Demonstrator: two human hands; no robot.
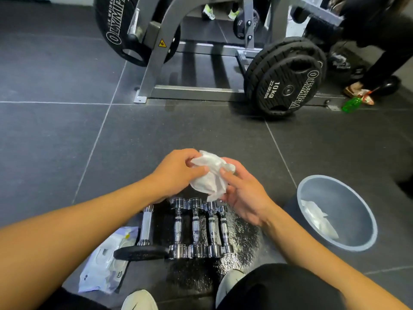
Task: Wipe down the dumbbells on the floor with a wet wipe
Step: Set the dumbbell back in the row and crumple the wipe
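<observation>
Both hands [207, 180] pinch the wipe [210, 175] at frame centre above the dumbbells [196, 229], probably unfolding it before wiping.

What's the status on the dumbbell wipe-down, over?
Left hand and right hand both pinch the wet wipe, held above the dumbbells. Wipe off the metal. Nothing blocking; bin to the right.

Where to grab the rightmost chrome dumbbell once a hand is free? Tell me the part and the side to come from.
Probably the knurled handle at mid-length of the rightmost dumbbell, from above with the right hand. It lies flat and close against its neighbour, so the left side is blocked; the right is open. Both hands, left hand too, hold the wet wipe now.
</observation>
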